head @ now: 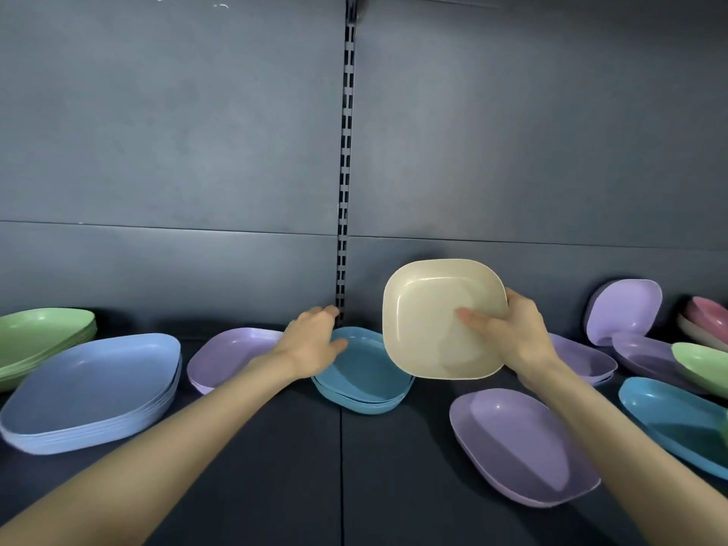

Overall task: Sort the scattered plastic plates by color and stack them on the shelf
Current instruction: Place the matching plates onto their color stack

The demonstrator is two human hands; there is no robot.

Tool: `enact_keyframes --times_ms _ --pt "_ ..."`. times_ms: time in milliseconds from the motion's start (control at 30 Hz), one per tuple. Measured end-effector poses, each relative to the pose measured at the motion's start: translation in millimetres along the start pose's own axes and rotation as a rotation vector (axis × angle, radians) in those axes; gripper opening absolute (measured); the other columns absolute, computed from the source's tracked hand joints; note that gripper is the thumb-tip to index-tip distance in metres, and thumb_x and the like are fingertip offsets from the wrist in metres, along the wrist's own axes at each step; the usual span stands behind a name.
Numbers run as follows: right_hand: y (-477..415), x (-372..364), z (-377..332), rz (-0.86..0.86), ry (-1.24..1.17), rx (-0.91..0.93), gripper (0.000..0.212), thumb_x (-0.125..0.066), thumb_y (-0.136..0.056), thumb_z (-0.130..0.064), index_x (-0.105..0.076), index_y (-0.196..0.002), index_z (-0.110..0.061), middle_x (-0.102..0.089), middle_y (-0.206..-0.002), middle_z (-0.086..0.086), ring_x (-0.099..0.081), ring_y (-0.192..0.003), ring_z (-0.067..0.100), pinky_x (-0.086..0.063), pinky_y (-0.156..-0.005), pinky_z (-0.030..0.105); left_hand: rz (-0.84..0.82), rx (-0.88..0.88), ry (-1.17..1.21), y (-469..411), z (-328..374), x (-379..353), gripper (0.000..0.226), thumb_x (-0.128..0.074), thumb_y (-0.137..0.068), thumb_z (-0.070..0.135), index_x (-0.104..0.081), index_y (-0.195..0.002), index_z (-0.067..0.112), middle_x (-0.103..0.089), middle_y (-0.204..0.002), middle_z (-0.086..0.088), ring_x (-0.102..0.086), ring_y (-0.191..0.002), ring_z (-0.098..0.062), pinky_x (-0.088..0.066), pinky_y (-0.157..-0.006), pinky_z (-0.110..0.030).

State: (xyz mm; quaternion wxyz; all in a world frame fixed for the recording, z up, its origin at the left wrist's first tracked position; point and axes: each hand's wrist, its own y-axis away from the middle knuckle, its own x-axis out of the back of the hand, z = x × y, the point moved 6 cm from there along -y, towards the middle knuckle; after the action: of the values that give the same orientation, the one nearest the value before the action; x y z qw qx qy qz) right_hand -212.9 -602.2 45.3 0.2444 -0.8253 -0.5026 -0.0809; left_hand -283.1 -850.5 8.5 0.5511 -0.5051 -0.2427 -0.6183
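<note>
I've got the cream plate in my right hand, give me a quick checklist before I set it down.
1. Grip on the cream plate: ok. The right hand holds its right rim, thumb inside.
2. Plate lifted: ok. It is held up, tilted toward the camera.
3. Left hand free: cannot tell. It is at the rim of the teal stack.
4. A cream stack to join: cannot tell. A pale rim shows under the pink plate, too small to judge.
5. Bare shelf for a new stack: ok, between the blue stack and the near lilac plate.
</note>
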Motion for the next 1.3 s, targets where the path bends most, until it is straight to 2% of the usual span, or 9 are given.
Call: enact_keyframes --times_ms 200,333,500,600,700,900,1000,1100,1300 --pt "4 -33 -30 -0.062 -0.118 0.038 0.036 -0.071 -0.079 -0.02 -0.06 -0.113 -0.014 -0.067 -0.104 0.006 -0.062 -0.094 0.027 -0.053 -0.079 0.039 0.044 -0.031 0.66 41 11 37 0.022 -0.05 -0.094 0.037 -0.061 -0.103 0.021 -0.07 -0.089 0.009 -0.066 -0.084 -0.009 -0.053 -0.081 -0.034" --pt "21 -78 -64 -0.186 -0.239 0.079 0.037 -0.072 -0.077 -0.019 -0.061 -0.113 -0.018 -0.067 -0.106 0.003 -0.062 -0.096 0.024 -0.053 -0.084 0.041 0.155 -0.004 0.779 77 0 63 0.028 -0.061 -0.089 0.027 -0.051 -0.11 0.01 -0.069 -0.077 -0.002 -0.066 -0.062 -0.01 -0.056 -0.064 -0.03" --pt "58 -137 -109 -0.399 -0.203 0.176 0.018 -0.066 -0.082 -0.022 -0.065 -0.099 -0.018 -0.068 -0.096 0.0 -0.062 -0.089 0.019 -0.05 -0.073 0.034 0.371 0.072 0.711 121 -57 101 0.021 -0.063 -0.086 0.026 -0.053 -0.103 0.02 -0.066 -0.08 -0.002 -0.062 -0.071 -0.03 -0.052 -0.058 -0.039" --pt "77 -167 -137 -0.427 -0.171 0.275 0.013 -0.063 -0.083 -0.024 -0.065 -0.087 -0.012 -0.066 -0.086 0.003 -0.057 -0.078 0.018 -0.044 -0.064 0.031 0.473 0.105 0.642 145 -95 127 0.013 -0.062 -0.088 0.019 -0.05 -0.087 0.024 -0.056 -0.06 0.004 -0.051 -0.046 -0.015 -0.043 -0.043 -0.028" --pt "98 -198 -167 -0.397 -0.172 0.397 0.015 -0.058 -0.086 -0.025 -0.059 -0.086 -0.01 -0.062 -0.078 0.001 -0.05 -0.07 0.013 -0.038 -0.059 0.024 0.52 0.13 0.572 169 -127 153 0.011 -0.062 -0.089 0.018 -0.054 -0.096 0.021 -0.06 -0.069 0.004 -0.057 -0.05 -0.006 -0.046 -0.041 -0.021" --pt "150 -285 -218 -0.313 -0.236 0.475 0.012 -0.054 -0.089 -0.018 -0.051 -0.078 -0.014 -0.047 -0.057 -0.011 -0.039 -0.055 0.008 -0.032 -0.055 0.021 0.583 0.166 0.42 228 -224 206 0.013 -0.064 -0.087 0.021 -0.053 -0.085 0.028 -0.061 -0.059 0.015 -0.058 -0.054 -0.006 -0.045 -0.053 -0.027" --pt "183 -341 -248 -0.32 -0.209 0.506 0.037 -0.054 -0.087 -0.012 -0.032 -0.059 -0.02 -0.039 -0.043 -0.013 -0.032 -0.049 0.008 -0.026 -0.048 0.019 0.603 0.22 0.367 258 -282 235 0.016 -0.067 -0.085 0.023 -0.051 -0.085 0.023 -0.061 -0.068 0.009 -0.06 -0.066 -0.022 -0.049 -0.06 -0.035" --pt "211 -391 -273 -0.33 -0.177 0.502 0.04 -0.055 -0.086 -0.011 -0.031 -0.057 -0.025 -0.039 -0.044 -0.011 -0.034 -0.048 0.009 -0.026 -0.049 0.019 0.611 0.273 0.446 281 -335 259 0.02 -0.068 -0.084 0.023 -0.051 -0.094 0.02 -0.065 -0.08 0.002 -0.064 -0.076 -0.027 -0.056 -0.061 -0.046" --pt "230 -469 -323 -0.363 -0.023 0.531 0.022 -0.058 -0.083 -0.017 -0.044 -0.066 -0.016 -0.049 -0.059 -0.002 -0.044 -0.066 0.025 -0.037 -0.058 0.033 0.652 0.285 0.44 295 -413 301 0.022 -0.067 -0.085 0.016 -0.051 -0.101 0.017 -0.066 -0.087 -0.004 -0.063 -0.066 -0.022 -0.053 -0.044 -0.028"
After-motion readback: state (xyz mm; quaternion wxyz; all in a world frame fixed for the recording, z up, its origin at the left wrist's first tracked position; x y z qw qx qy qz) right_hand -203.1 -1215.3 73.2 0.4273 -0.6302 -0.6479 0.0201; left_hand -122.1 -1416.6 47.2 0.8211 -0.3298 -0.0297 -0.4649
